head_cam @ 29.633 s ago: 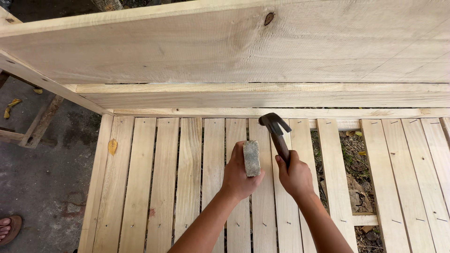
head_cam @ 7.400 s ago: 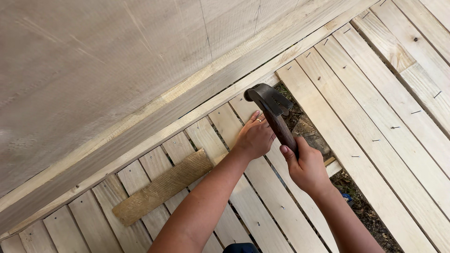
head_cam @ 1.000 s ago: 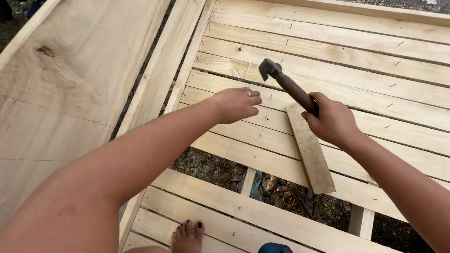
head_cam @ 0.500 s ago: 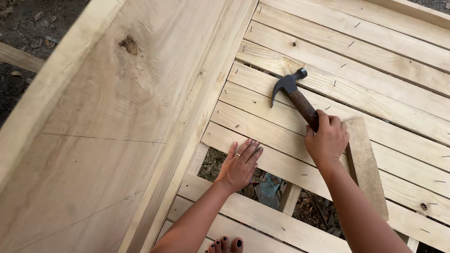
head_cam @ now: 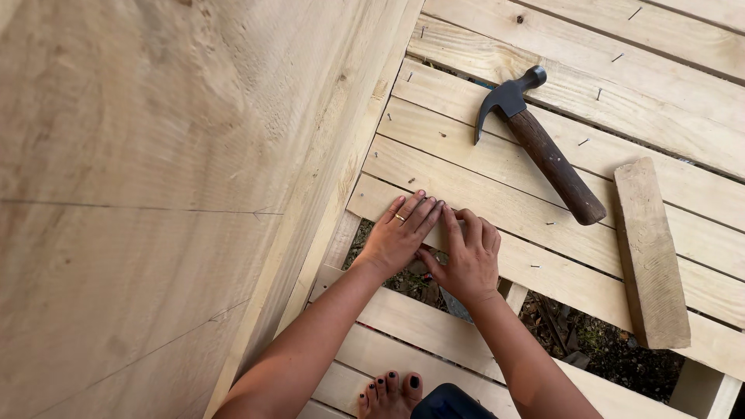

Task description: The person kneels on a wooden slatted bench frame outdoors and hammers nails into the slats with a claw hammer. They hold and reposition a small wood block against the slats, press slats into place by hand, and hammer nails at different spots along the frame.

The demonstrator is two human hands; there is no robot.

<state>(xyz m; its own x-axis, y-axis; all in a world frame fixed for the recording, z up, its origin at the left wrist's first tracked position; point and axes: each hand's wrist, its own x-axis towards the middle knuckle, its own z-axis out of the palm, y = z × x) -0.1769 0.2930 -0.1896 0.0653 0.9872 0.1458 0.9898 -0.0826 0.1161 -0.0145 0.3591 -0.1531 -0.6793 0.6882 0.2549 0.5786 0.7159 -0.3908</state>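
Note:
My left hand (head_cam: 401,233) and my right hand (head_cam: 468,254) rest side by side on a pale wooden slat (head_cam: 543,260), fingers gripping its near edge over a gap. A ring is on the left hand. A claw hammer (head_cam: 538,141) with a dark wooden handle lies loose on the slats beyond my hands. A short weathered wood block (head_cam: 650,252) lies to the right of the hammer. Neither hand touches the hammer or the block.
A tall wooden board panel (head_cam: 155,178) rises along the left. Several slats (head_cam: 605,70) with nails run across the frame. Gaps show soil and debris (head_cam: 597,349) below. My bare foot (head_cam: 388,392) stands on a lower slat.
My right hand has let go of the hammer, which now lies on the slats. Both hands have come together on the edge of one slat.

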